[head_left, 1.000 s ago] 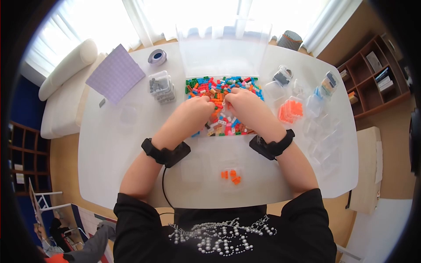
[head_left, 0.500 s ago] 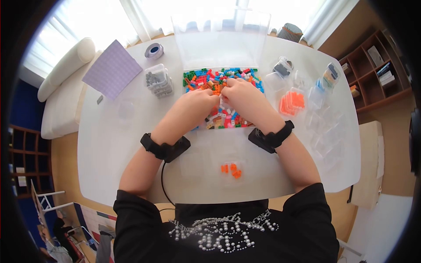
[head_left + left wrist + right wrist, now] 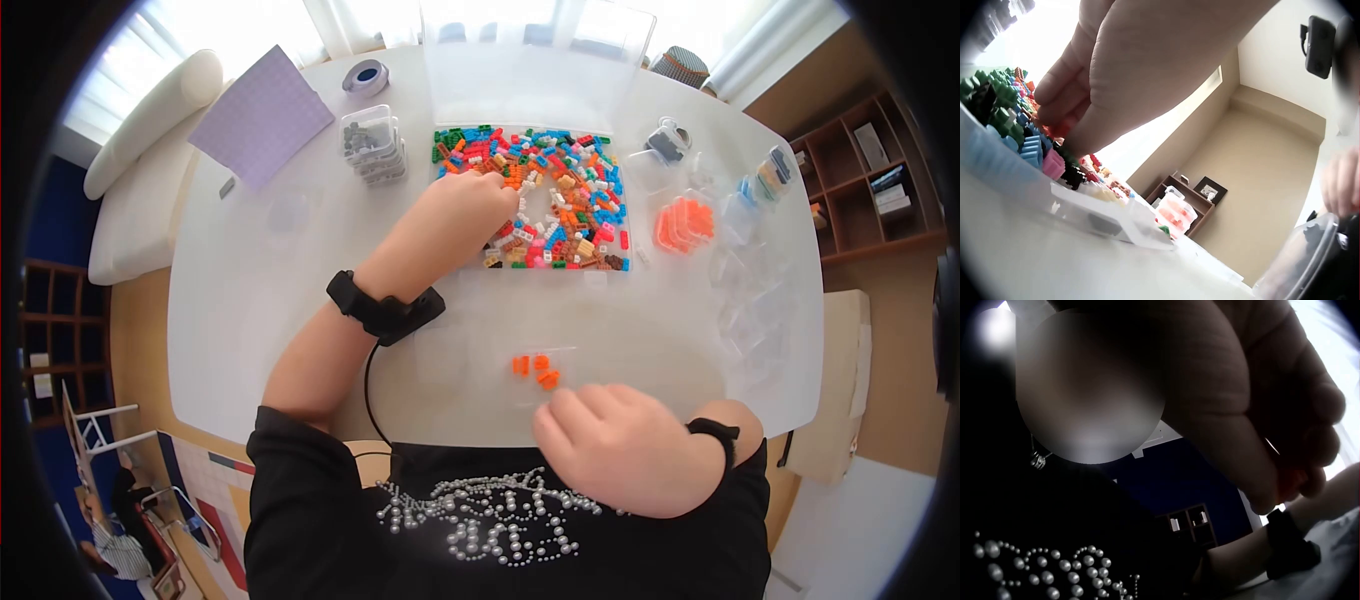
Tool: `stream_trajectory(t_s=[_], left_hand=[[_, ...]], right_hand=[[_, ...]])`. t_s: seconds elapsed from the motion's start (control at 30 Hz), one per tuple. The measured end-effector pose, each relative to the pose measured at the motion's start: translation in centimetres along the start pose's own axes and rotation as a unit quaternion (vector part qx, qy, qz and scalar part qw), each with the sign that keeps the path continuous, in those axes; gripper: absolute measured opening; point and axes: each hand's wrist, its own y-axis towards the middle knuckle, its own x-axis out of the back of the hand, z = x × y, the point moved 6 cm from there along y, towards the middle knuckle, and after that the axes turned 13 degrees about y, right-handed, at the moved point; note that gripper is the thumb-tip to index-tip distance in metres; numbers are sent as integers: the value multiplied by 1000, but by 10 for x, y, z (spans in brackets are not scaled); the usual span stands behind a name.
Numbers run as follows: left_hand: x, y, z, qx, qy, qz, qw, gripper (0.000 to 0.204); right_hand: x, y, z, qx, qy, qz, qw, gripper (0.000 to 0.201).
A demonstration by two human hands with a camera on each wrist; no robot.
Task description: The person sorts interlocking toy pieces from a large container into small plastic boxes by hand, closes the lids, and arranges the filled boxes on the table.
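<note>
A shallow clear box (image 3: pixel 632 250) holds many coloured toy bricks (image 3: pixel 600 195). My left hand (image 3: pixel 465 215) reaches into its left side, fingers bent down among the bricks. In the left wrist view a red-orange brick (image 3: pixel 1063 129) shows between its thumb and fingers. My right hand (image 3: pixel 615 450) is at the front table edge, close by a small clear container holding several orange bricks (image 3: pixel 521 366). Between its thumb and fingertips, in the right wrist view, it pinches a small orange brick (image 3: pixel 1290 484), mostly hidden by the fingers.
Stacked clear boxes with grey pieces (image 3: pixel 370 145), a tape roll (image 3: pixel 366 77) and a purple grid sheet (image 3: pixel 262 115) lie at left. On the right are a box of orange pieces (image 3: pixel 684 224) and several clear containers (image 3: pixel 750 325). The big box's clear lid (image 3: pixel 520 90) stands up behind.
My right hand has left the brick box and come back toward my body, beside the small container. My left hand stays among the bricks. The head view has tilted slightly.
</note>
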Motion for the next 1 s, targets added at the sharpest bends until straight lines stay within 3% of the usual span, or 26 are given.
stream_trajectory(t_s=[0.2,0.27,0.33,0.4,0.47,0.5,0.6,0.7,0.83,0.93,1.0], left_hand=[[-3,-2,5,-3,16,-19,1000,6],[3,-6,7,-17,24,-29,999,7],[34,-17,1,-28,12,-65,997,10],[73,-37,-21,-20,0,-49,999,12],[90,-62,-57,-114,7,-19,993,17],[95,-71,-77,-158,20,-22,987,18],[87,-91,-129,-286,51,-16,957,15],[64,-96,-149,-328,41,-18,943,14],[37,-90,-147,-314,120,-16,942,16],[43,-90,-146,-270,123,-67,953,17],[57,-91,-147,-297,97,-14,950,16]], right_hand=[[-57,1,-17,-49,-36,68,996,17],[-56,2,-26,-59,-90,-24,994,12],[-41,1,-25,-42,-60,-9,997,11],[-19,-4,-23,-28,-29,5,999,11],[0,-12,-25,-46,101,69,992,24],[14,-14,-29,-76,114,36,990,25],[30,-13,-50,-111,59,-24,992,14],[30,-11,-63,-128,61,-15,990,18],[29,-10,-71,-145,68,-24,987,21],[27,-11,-79,-167,79,-28,982,20],[27,-10,-84,-178,82,-27,980,20]])
